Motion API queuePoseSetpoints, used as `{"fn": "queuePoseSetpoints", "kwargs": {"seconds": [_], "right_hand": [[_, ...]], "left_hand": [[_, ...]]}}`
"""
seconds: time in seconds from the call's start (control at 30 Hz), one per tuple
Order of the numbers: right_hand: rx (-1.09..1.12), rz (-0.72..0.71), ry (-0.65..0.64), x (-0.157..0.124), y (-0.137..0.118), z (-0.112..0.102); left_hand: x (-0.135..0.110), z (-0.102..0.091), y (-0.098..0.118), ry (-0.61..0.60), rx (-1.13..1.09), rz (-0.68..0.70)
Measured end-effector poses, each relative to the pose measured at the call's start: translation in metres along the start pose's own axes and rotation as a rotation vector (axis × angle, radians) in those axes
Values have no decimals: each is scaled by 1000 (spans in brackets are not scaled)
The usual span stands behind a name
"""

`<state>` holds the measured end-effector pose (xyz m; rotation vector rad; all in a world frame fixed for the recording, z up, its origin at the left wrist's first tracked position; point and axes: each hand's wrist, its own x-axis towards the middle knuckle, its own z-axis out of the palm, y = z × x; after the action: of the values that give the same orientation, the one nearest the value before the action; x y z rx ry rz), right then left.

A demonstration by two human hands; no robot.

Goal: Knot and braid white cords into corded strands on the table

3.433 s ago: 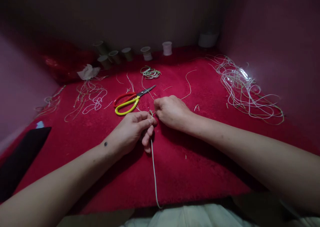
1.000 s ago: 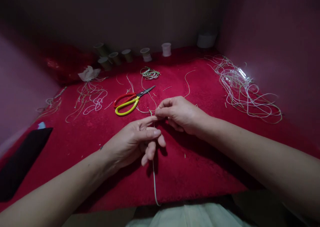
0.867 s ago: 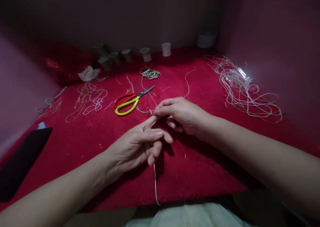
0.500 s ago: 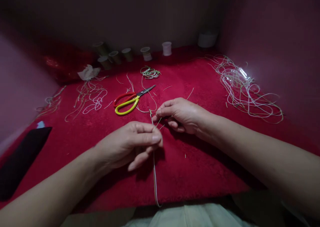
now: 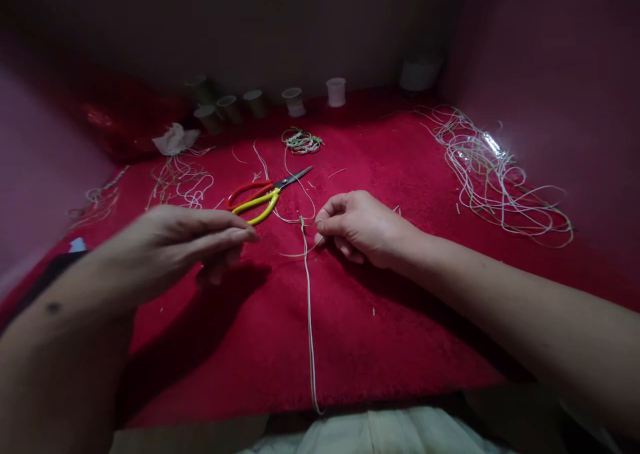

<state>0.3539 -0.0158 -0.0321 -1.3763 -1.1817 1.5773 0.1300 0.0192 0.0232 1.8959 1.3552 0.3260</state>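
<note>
My right hand [image 5: 353,227] pinches a thin pale cord [image 5: 295,255] between thumb and fingertips. That cord's loose end crosses a pair of long white and green cords [image 5: 309,307], which run down the red cloth to its front edge. A small green knot [image 5: 302,222] sits at their top. My left hand [image 5: 200,244] is raised off the cloth, left of the cords, fingers stretched out with nothing visible in them. Beside its fingertips lie scissors [image 5: 267,197] with one red and one yellow handle, partly covered by the hand.
Tangled cords [image 5: 493,174] lie at the right, more cords [image 5: 183,181] at the left. A knotted green-and-white bundle [image 5: 303,141] lies farther back. Several spools [image 5: 294,102] line the back edge, with a white tub [image 5: 421,76] to their right. Short cord scraps dot the red cloth [image 5: 410,347].
My left hand has let go of the thin cord and moved left and slightly up, toward the scissors. My right hand stays nearly in place, still pinching the cord.
</note>
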Motion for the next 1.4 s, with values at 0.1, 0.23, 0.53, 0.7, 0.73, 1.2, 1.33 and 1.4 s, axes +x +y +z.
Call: {"fn": "queuePoseSetpoints", "kwargs": {"seconds": [0.1,0.23,0.53,0.7,0.73,1.2,1.33,1.4], "right_hand": [[-54,-34,56,1,1,2],[-354,-290,73,1,2,0],[-1049,-455,142,-5,3,3],[-1090,-460,187,-1,7,6],[-1090,-456,195,-1,7,7],[-1003,-376,254,4,4,15],[-901,-405,263,4,5,10],[-827,-427,300,4,5,4]], "left_hand": [[14,25,-4,-80,157,5],[21,45,-11,-4,235,125],[33,60,-20,355,537,576],[37,70,-21,396,593,638],[37,72,-22,406,601,649],[34,78,-18,326,675,600],[27,73,-9,381,586,540],[20,68,-1,350,457,413]]}}
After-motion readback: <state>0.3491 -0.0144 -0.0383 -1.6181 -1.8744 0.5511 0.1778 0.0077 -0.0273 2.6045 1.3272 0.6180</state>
